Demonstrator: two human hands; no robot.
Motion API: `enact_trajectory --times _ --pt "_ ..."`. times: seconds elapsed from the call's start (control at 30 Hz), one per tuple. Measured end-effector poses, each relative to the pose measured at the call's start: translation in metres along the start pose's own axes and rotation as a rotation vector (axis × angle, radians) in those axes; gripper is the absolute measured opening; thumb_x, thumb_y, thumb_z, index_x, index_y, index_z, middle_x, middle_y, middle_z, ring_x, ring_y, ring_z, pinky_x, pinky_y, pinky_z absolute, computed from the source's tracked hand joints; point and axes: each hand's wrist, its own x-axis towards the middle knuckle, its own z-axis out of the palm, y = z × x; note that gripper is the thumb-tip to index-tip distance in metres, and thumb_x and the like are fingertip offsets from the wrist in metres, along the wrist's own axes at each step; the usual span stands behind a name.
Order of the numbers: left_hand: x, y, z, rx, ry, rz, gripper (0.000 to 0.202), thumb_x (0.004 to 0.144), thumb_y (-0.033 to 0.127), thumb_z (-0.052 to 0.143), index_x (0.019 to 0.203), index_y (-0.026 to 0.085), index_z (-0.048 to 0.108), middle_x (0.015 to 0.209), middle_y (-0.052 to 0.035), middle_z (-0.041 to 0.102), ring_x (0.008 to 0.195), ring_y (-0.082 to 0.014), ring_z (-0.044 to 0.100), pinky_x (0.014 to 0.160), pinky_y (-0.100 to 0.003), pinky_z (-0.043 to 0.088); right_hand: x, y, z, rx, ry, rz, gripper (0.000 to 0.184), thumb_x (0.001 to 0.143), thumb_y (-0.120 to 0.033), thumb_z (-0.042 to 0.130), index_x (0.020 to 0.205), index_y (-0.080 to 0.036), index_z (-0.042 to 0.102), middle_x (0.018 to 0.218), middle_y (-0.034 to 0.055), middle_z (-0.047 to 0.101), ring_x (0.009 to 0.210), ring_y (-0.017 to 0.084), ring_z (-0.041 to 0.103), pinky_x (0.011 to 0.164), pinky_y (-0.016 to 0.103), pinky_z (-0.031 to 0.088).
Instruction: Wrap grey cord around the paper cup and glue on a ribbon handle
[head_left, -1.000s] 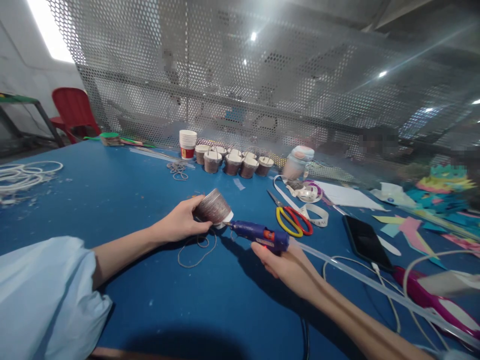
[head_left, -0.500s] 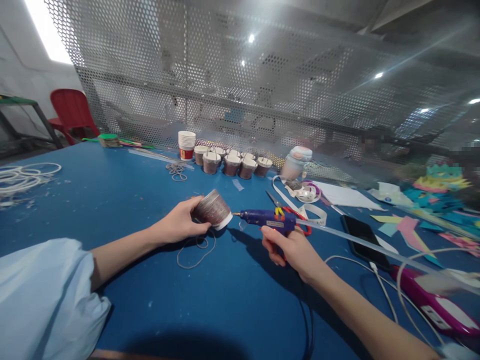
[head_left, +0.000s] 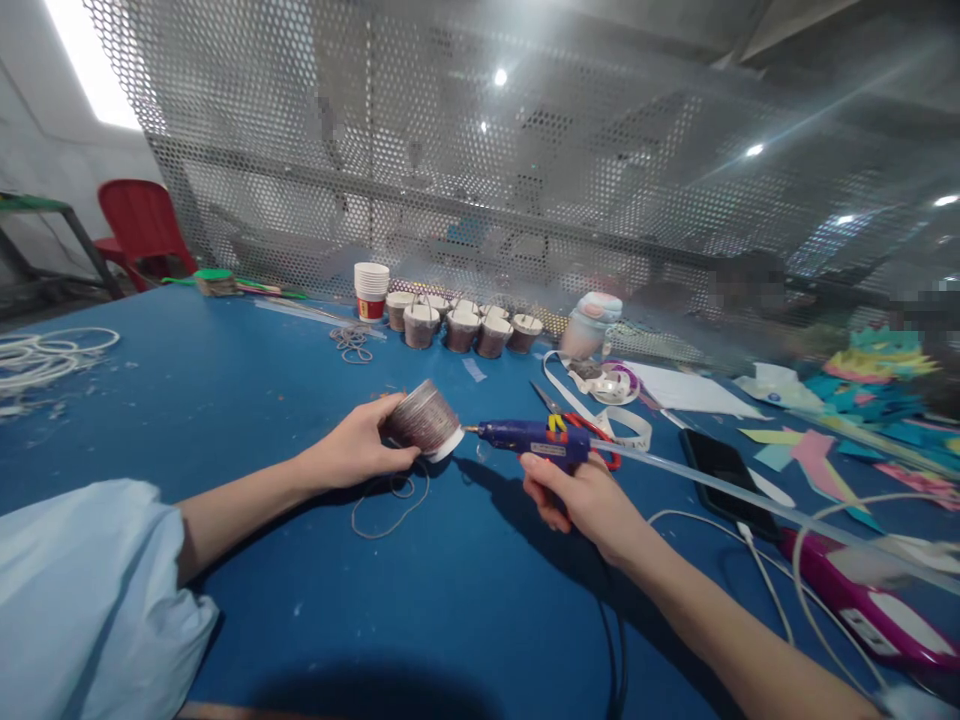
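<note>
My left hand [head_left: 365, 440] is closed around a paper cup [head_left: 424, 418] wrapped in brown-grey cord. The cup lies tilted on its side, its white uncovered rim facing right. From beneath it a loose tail of thin cord [head_left: 390, 520] curls over the table. In my right hand [head_left: 574, 492] I grip a blue hot glue gun [head_left: 534, 440], fingers around the handle. Its nozzle points left and sits at the cup's white rim; whether it touches, I cannot tell. A long clear glue stick [head_left: 697, 477] sticks out of the gun's back.
Several cord-wrapped cups [head_left: 463, 328] stand at the back beside stacked paper cups [head_left: 371, 290]. Red-handled scissors [head_left: 551, 398], white ribbon [head_left: 628, 425], a phone [head_left: 724, 480] and a purple power strip [head_left: 874, 605] lie on the right. White cord coils [head_left: 52, 350] lie far left on the blue table.
Almost nothing differs. The whole view has shifted very slightly; both hands keep their hold on the cup and the glue gun, the nozzle still at the cup's rim.
</note>
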Motion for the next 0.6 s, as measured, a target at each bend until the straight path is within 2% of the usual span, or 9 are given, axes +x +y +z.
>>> enact_trajectory --times 0.17,0.23,0.33,0.43,0.5,0.6 --pt "-0.001 0.002 0.0 -0.04 0.017 -0.019 0.029 0.07 0.021 0.064 0.097 0.014 0.061 0.086 -0.0043 0.063 0.076 -0.0159 0.06 0.071 -0.029 0.05 0.008 0.006 -0.005 0.0 0.018 0.003 0.049 0.081 -0.058 0.051 0.052 -0.019 0.047 0.045 -0.0039 0.044 0.033 0.007 0.038 0.043 0.025 0.034" --pt "0.0 0.004 0.001 -0.054 0.045 -0.035 0.028 0.069 0.022 0.065 0.096 0.014 0.06 0.085 -0.0038 0.063 0.077 -0.0163 0.061 0.072 -0.03 0.05 0.012 0.008 -0.007 -0.121 0.082 -0.04 0.047 0.083 -0.056 0.049 0.056 -0.018 0.054 0.048 -0.0011 0.051 0.038 0.01 0.045 0.049 0.026 0.039" --pt "0.002 0.007 0.002 -0.077 0.115 -0.074 0.029 0.067 0.022 0.066 0.094 0.014 0.061 0.085 -0.0035 0.064 0.079 -0.0176 0.062 0.074 -0.031 0.05 0.021 0.015 -0.009 -0.406 0.221 -0.131 0.039 0.084 -0.052 0.049 0.077 -0.018 0.067 0.067 0.005 0.067 0.064 0.02 0.062 0.063 0.031 0.045" --pt "0.004 0.011 0.005 -0.121 0.19 -0.125 0.03 0.065 0.02 0.066 0.094 0.014 0.062 0.087 -0.0037 0.066 0.08 -0.0186 0.063 0.075 -0.032 0.05 0.029 0.023 -0.011 -0.631 0.278 -0.224 0.04 0.086 -0.05 0.048 0.095 -0.019 0.07 0.086 0.008 0.071 0.084 0.027 0.063 0.073 0.035 0.046" --pt "0.003 0.014 0.007 -0.14 0.227 -0.165 0.029 0.064 0.02 0.067 0.092 0.014 0.062 0.084 -0.0031 0.067 0.078 -0.0185 0.063 0.073 -0.031 0.05 0.029 0.023 -0.012 -0.705 0.276 -0.232 0.041 0.087 -0.05 0.046 0.099 -0.02 0.07 0.088 0.0077 0.071 0.085 0.027 0.063 0.074 0.035 0.046" --pt "0.002 0.017 0.008 -0.158 0.273 -0.209 0.027 0.064 0.021 0.067 0.09 0.014 0.062 0.08 -0.0024 0.066 0.075 -0.0183 0.063 0.07 -0.031 0.049 0.024 0.013 -0.016 -0.77 0.221 -0.152 0.042 0.087 -0.053 0.045 0.101 -0.021 0.069 0.084 0.0059 0.07 0.079 0.025 0.064 0.069 0.033 0.046"
